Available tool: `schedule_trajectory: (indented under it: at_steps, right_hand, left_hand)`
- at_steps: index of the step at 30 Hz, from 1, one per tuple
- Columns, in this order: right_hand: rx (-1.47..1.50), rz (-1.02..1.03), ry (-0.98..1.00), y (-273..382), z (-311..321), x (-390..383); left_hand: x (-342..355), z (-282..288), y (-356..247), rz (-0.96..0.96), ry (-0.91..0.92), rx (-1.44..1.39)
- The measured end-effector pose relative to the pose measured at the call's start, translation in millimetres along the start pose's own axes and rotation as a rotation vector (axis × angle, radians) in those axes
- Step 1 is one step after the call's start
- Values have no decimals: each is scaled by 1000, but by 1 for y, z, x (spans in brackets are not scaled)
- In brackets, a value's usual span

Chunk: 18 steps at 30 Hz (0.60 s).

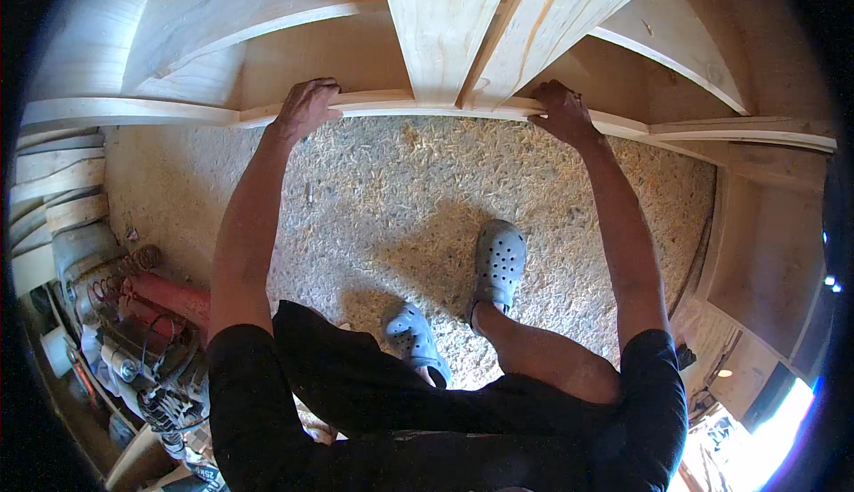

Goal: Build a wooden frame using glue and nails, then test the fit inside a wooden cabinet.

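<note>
A large pale wooden frame (382,103) with compartments spans the far side, its front edge facing me. My left hand (307,109) is closed over that edge, left of the middle. Farther right, my right hand (562,115) grips the same edge, with its fingers partly hidden behind the wood. Between my hands, two long light boards, a left one (445,29) and a right one (543,34), run side by side away from me, their near ends at the front edge. A narrow dark gap separates them.
Wood shavings litter the rough floor (356,189), where my feet stand in grey clogs (500,265). At left are stacked boards (58,176), a red cylinder (173,301) and tangled machine parts. A wooden cabinet (765,252) stands at right, near bright light.
</note>
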State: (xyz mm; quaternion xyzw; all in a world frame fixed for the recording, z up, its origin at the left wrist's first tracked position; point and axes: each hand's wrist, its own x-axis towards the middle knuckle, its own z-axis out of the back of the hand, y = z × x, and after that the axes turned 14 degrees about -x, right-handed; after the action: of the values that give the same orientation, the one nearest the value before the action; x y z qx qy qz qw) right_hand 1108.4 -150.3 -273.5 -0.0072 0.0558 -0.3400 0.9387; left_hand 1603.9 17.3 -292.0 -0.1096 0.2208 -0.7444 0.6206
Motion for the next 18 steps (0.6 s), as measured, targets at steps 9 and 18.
schedule_trajectory:
  at_steps: [9,18]
  right_hand:
    - [3,19,41,-16,-8,3]
    - [-22,-35,66,-1,0,6]
  left_hand:
    - [10,-4,12,-69,38,20]
    - [-8,0,17,-122,-89,18]
